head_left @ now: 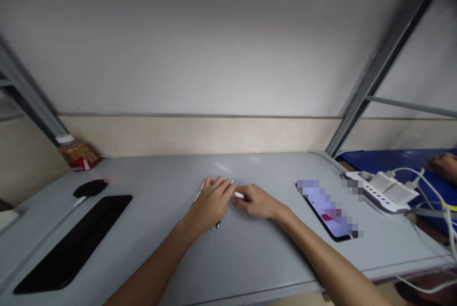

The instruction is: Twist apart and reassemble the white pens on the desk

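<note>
Pinched between the thumb and curled fingers of the right hand (254,201), just right of the frame's centre and below its middle, is a white, pen-like stick (239,195) with a dark part at the fingers; the grip is closed, with only a short length showing. Its free end points toward the left hand (214,199), and whether the two touch I cannot tell. That left hand lies palm down over a few slim pieces (217,225), whose ends peek out above and below it; the fingers bend over them, perhaps to stop them rolling, but how firmly they are clasped is hidden. Both wrists rest low near the grey desk (250,258), which probably steadies the fingers for such small things. Toward the right of the frame, a phone (326,211) with a lit screen lies face up, seemingly angled to be seen from the seat. Beyond it, a white power strip (378,199) sits near the right side, likely so that its cords run off that way. At lower left lies a long black slab (74,244), with a black mouse (90,188) above it and a red-labelled bottle (80,154) farther back, all beyond the left forearm's reach across the desk.
</note>
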`<state>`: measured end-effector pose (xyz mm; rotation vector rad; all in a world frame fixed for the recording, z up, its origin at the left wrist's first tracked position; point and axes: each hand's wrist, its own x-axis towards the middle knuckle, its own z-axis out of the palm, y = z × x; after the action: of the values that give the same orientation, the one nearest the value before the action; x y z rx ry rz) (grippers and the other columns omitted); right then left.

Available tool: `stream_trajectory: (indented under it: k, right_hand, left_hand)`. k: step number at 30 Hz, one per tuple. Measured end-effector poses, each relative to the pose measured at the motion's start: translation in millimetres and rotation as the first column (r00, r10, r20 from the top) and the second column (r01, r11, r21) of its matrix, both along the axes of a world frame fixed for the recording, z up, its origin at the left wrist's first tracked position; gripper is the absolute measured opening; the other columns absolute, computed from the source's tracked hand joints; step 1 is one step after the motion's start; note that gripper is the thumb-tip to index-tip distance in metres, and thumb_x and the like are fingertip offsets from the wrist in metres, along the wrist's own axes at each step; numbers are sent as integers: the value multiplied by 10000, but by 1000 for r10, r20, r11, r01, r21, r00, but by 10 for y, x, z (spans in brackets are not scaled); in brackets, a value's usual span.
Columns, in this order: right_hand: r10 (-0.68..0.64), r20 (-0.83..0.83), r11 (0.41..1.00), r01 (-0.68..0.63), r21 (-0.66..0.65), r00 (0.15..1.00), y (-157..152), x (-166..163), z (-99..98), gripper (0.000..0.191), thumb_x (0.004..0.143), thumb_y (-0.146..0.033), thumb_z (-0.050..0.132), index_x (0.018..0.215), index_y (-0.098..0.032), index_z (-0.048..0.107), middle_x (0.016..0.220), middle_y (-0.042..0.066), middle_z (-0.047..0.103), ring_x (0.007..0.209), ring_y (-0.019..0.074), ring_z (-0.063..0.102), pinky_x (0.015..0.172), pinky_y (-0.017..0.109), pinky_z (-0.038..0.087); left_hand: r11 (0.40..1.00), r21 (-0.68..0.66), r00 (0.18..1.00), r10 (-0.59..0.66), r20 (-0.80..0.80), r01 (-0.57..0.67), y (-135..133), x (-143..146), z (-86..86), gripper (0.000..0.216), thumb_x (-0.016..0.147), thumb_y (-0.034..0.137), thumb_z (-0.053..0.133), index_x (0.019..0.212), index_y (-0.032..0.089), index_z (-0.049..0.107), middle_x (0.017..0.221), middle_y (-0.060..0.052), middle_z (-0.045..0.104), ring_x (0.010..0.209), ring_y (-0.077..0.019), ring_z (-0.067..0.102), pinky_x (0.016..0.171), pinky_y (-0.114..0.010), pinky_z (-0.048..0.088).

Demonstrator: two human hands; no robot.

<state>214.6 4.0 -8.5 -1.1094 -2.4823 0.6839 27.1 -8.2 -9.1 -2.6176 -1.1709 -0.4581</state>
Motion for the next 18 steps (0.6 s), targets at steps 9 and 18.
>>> stream_trajectory:
  k: [9, 18]
  right_hand:
    - [-225, 339, 948, 125, 294, 913, -79, -90, -5, 237, 941, -231, 404, 1017, -146, 612, 836, 107, 705, 697, 190, 626, 616, 260, 348]
    - [-275, 294, 853, 91, 515, 916, -70, -115, 19, 291, 980, -409, 378, 1083, -197, 548, 992, 88, 634, 915, 232, 569, 756, 324, 390]
  left_hand:
    - [994, -67, 986, 98, 132, -90, 19, 101, -75, 211, 831, 38, 410, 744, 186, 533, 754, -37, 620, 785, -205, 534, 737, -353, 333]
    - [955, -230, 943, 242, 227, -189, 122, 69, -152, 322, 965, 203, 277, 783, 190, 542, 821, -42, 648, 765, -182, 576, 724, -323, 354]
